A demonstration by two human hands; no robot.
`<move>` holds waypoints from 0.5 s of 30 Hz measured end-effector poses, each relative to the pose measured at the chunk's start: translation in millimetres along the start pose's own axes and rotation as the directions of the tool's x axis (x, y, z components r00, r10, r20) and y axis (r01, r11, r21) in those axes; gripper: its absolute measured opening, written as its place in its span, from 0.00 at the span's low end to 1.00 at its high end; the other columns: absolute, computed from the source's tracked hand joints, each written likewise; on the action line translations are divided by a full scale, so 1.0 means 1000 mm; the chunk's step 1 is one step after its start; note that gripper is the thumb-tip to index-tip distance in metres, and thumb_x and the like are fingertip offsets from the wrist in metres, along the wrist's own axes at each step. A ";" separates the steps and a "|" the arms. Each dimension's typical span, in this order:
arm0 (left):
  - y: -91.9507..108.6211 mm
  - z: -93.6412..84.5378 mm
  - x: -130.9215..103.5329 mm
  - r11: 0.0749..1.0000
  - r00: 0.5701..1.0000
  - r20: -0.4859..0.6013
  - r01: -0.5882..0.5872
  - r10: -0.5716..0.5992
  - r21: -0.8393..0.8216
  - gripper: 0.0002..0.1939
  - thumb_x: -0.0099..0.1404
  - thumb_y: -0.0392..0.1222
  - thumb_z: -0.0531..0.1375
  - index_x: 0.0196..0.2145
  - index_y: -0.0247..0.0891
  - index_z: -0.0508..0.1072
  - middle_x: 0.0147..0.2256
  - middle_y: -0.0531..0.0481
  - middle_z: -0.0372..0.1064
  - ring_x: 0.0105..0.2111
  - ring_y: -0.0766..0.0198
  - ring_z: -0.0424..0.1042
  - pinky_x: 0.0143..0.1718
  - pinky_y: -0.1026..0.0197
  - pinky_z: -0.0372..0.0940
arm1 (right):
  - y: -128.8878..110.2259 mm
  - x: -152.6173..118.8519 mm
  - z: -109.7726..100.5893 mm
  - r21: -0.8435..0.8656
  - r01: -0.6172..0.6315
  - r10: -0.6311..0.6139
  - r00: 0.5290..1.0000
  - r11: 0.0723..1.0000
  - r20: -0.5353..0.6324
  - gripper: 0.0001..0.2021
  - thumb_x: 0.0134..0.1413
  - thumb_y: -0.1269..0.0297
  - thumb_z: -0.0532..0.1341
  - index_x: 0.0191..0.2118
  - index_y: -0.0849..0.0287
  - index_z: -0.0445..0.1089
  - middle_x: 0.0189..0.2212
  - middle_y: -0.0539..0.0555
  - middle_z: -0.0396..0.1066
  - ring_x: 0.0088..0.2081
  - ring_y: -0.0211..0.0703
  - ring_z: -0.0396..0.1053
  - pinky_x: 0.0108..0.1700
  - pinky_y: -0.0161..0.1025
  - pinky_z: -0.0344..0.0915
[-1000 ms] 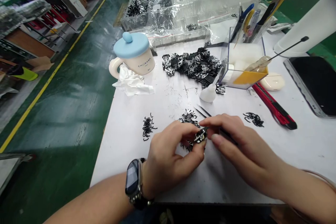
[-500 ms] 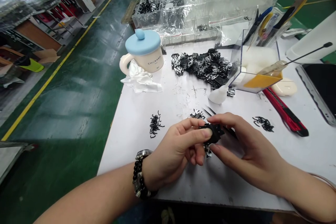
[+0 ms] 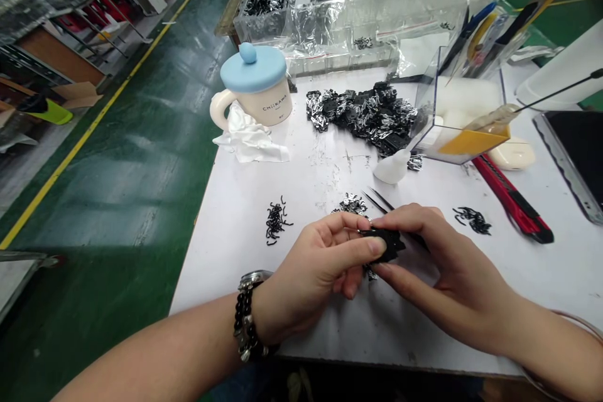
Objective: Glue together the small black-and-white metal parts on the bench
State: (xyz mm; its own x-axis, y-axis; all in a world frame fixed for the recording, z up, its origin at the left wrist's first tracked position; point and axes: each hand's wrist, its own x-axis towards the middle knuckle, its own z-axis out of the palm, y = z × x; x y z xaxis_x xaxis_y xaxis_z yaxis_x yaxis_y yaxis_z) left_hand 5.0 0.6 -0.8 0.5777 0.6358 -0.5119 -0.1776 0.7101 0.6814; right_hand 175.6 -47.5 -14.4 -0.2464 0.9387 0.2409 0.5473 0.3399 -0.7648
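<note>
Between my hands is a small flat black plastic part (image 3: pixel 390 246) with a notched edge. My left hand (image 3: pixel 325 264) pinches it, thumb on top and fingers curled beneath. My right hand (image 3: pixel 440 270) grips its edges, index finger on the far side and thumb on the near side. Dark pointed tweezers (image 3: pixel 374 199) show beside the right fingers; whether that hand holds them or they lie on the table, I cannot tell. Behind the part is a small pile of shiny metal pieces (image 3: pixel 351 203), partly covered by my left hand.
Small black curved pieces lie in a left pile (image 3: pixel 274 223) and a right pile (image 3: pixel 473 221). Further back are a heap of black-and-metal parts (image 3: pixel 367 116), a lidded mug (image 3: pixel 266 103), crumpled tissue (image 3: pixel 252 141), a white dropper bottle (image 3: pixel 392 168), a tool holder (image 3: pixel 466 138) and a red cutter (image 3: pixel 511 198).
The black part has turned slightly, so more of its flat face shows between my fingers. My right fingers have closed in a little around it. The view has shifted slightly.
</note>
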 end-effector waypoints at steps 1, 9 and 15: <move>0.000 0.000 0.000 1.000 1.000 0.011 -0.004 0.004 0.002 0.14 0.52 0.41 0.69 0.33 0.35 0.71 0.16 0.62 0.61 0.10 0.80 0.54 0.11 0.73 0.42 | 0.000 0.000 0.000 0.002 0.017 -0.017 1.000 1.000 -0.004 0.17 0.57 0.68 0.59 0.51 0.51 0.58 0.41 0.51 0.65 0.43 0.41 0.63 0.44 0.40 0.61; 0.004 -0.008 -0.001 0.996 0.986 0.146 0.071 -0.077 0.047 0.14 0.55 0.41 0.68 0.36 0.37 0.69 0.19 0.60 0.68 0.16 0.73 0.70 0.16 0.75 0.59 | 0.003 0.001 -0.003 -0.009 0.083 -0.083 0.996 0.997 0.014 0.17 0.57 0.69 0.60 0.50 0.51 0.58 0.37 0.51 0.65 0.38 0.42 0.64 0.42 0.43 0.58; 0.007 -0.011 -0.001 0.994 0.982 0.164 0.089 -0.098 0.063 0.14 0.54 0.40 0.68 0.36 0.36 0.68 0.21 0.58 0.70 0.17 0.71 0.72 0.17 0.74 0.62 | 0.003 0.002 -0.003 -0.003 0.082 -0.082 0.996 0.997 0.025 0.16 0.57 0.67 0.60 0.49 0.52 0.58 0.35 0.51 0.64 0.37 0.42 0.62 0.42 0.43 0.56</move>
State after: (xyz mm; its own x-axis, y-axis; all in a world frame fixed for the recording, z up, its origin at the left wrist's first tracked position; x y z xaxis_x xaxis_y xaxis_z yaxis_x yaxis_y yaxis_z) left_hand -5.8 8.2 -1.4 0.7150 0.5051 -0.4834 -0.0753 0.7431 0.6650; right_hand 178.9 -45.0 -14.6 -0.3105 0.9058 0.2882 0.5274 0.4164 -0.7406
